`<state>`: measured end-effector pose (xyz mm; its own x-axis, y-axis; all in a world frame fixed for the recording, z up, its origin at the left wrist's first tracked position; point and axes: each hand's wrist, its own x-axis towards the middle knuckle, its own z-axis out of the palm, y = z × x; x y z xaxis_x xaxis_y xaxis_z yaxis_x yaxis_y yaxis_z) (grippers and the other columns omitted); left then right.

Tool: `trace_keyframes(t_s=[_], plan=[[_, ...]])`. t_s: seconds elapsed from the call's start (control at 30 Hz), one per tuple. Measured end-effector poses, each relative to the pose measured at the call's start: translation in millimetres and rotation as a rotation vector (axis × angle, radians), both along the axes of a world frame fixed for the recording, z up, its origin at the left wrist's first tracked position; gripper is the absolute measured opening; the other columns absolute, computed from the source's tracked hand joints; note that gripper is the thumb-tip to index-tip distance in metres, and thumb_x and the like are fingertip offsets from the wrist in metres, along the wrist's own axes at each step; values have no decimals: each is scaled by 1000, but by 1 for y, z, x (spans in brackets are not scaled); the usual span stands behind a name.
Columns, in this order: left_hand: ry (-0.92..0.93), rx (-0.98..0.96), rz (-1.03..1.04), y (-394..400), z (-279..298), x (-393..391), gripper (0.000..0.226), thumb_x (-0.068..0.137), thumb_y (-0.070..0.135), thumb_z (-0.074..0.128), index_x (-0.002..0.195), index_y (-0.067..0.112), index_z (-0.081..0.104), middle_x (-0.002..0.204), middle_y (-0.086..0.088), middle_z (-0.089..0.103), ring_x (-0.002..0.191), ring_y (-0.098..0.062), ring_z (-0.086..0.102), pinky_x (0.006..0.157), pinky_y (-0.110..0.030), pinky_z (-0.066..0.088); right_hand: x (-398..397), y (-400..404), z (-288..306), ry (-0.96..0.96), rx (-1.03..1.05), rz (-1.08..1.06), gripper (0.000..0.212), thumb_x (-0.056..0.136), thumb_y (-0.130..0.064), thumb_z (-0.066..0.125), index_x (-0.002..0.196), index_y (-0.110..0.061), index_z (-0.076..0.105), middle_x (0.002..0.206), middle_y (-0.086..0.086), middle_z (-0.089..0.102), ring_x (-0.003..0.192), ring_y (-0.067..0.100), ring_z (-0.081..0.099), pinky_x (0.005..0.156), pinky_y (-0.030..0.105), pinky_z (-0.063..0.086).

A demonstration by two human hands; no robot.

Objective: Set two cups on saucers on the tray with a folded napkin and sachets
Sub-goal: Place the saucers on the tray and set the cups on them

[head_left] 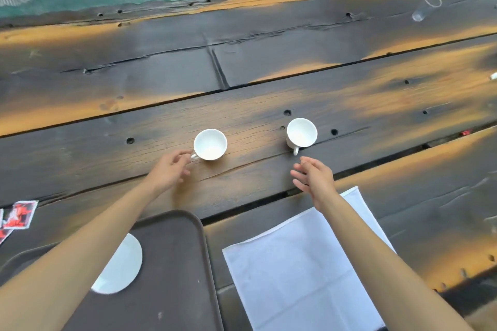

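Cups wait on a scorched plank table (269, 67): left cup (210, 144) w/ handle toward the left hand (169, 169), whose fingertips touch the handle, loosely curled, not yet closed; right cup (301, 134) just beyond the right hand (313, 177), fingers spread, holding nothing. Dark tray (172, 277) nearest the person, one saucer (121, 263) on it, partly hidden by the forearm; second saucer not visible. White napkin (295, 271) lies beside the tray, off it; red sachets (18, 213) at left edge. Risk: a thin pinch on a small handle could tip a cup; plank gaps may catch its base.
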<state>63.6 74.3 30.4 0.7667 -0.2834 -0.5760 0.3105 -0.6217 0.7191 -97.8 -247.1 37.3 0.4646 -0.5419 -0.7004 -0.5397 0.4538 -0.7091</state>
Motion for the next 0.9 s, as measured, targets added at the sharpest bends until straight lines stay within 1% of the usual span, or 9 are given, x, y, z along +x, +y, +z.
trace_keyframes(t_s=[0.07, 0.13, 0.23, 0.33, 0.5, 0.6, 0.67, 0.73, 0.9], plan=[[47, 2, -9, -6, -5, 7, 33, 106, 30, 44, 135, 20, 57, 118, -5, 66, 95, -21, 69, 83, -40, 57, 7, -6, -6, -3, 12, 8, 17, 102, -27, 59, 115, -18, 66, 107, 5, 74, 92, 17, 76, 70, 28, 60], [91, -17, 9, -8, -9, 11, 33, 107, 28, 44, 134, 17, 58, 119, -8, 67, 95, -23, 68, 87, -40, 56, 13, -10, -11, -11, 23, 27, 23, 103, -29, 59, 121, -18, 65, 108, 5, 74, 96, 19, 75, 72, 29, 59], [164, -53, 6, -11, -13, 16, 28, 107, 25, 42, 126, 16, 60, 118, -9, 67, 99, -26, 68, 86, -34, 55, 20, -13, -17, -18, 55, 55, 27, 102, -33, 60, 122, -17, 65, 111, 5, 75, 101, 19, 73, 78, 31, 59], [211, -80, -36, -13, -18, 20, 25, 108, 26, 41, 119, 19, 63, 112, -5, 70, 99, -25, 69, 88, -36, 56, 24, -15, -22, -17, 75, 90, 28, 102, -36, 58, 121, -18, 69, 113, 3, 76, 105, 18, 72, 81, 31, 59], [280, -145, -83, -14, -28, 24, 31, 107, 21, 43, 113, 1, 67, 105, -10, 69, 89, -19, 68, 88, -34, 57, 30, -21, -29, -23, 96, 177, 29, 104, -41, 52, 116, -24, 72, 110, -4, 79, 102, 11, 74, 76, 26, 59], [312, -228, -74, -15, -30, 19, 29, 107, 18, 44, 97, 4, 66, 94, -10, 65, 85, -17, 66, 91, -36, 55, 32, -23, -34, -31, 84, 178, 26, 105, -36, 52, 111, -21, 73, 107, -2, 79, 99, 9, 74, 75, 24, 59], [320, -269, -50, -16, -29, 15, 29, 107, 17, 44, 90, 6, 64, 89, -8, 64, 81, -16, 66, 88, -33, 57, 33, -23, -35, -52, 73, 156, 26, 106, -32, 52, 106, -18, 73, 102, 0, 79, 92, 8, 74, 75, 23, 59], [318, -290, -26, -15, -26, 10, 29, 107, 17, 44, 88, 6, 63, 86, -8, 63, 79, -15, 67, 83, -27, 59, 32, -22, -34, -81, 72, 128, 27, 107, -29, 51, 102, -15, 73, 94, 0, 79, 85, 8, 74, 73, 20, 59], [328, -334, 65, -3, -12, -9, 30, 107, 17, 44, 87, 4, 63, 87, -11, 62, 76, -18, 66, 75, -25, 60, 24, -8, -23, -121, 97, 127, 28, 107, -26, 51, 98, -9, 72, 85, 2, 80, 82, 9, 76, 71, 17, 59]])
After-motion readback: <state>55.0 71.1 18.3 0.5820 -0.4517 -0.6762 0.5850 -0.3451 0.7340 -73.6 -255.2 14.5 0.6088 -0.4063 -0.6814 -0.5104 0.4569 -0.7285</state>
